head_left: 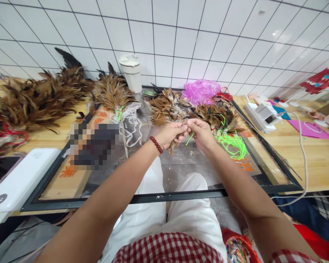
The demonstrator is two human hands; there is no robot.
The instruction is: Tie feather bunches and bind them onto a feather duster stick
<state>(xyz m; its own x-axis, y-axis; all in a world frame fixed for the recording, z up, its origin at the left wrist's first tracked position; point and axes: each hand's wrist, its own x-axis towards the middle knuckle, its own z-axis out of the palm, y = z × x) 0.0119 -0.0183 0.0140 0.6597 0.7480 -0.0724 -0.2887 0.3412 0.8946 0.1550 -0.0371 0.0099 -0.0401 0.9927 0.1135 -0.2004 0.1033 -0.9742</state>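
Feathers, brown and slender, poke out just below the left grip, whose fingers are curled together on them. The right grip meets it at the fingertips, thumb and forefinger brought together; a short green strand hangs just beneath those fingertips, and I cannot tell whether they clamp it or the feathers. Just beyond the left grip lies a large feather bunch, partly hidden by the fingers, and a darker bunch lies just beyond the right grip. Both rest on a clear panel with a black frame, set on the wooden tabletop.

Near the right grip, on its right, is a tangle of green string; farther beyond it sits a crumpled pink plastic bag. To the left of the left grip lie loops of white ribbon, beside a feathered piece with a bare stick pointing back toward the person. A lidded white cup stands beyond it. Well apart on the left are a long feather heap and a white power bank; well apart on the right, a white adapter.
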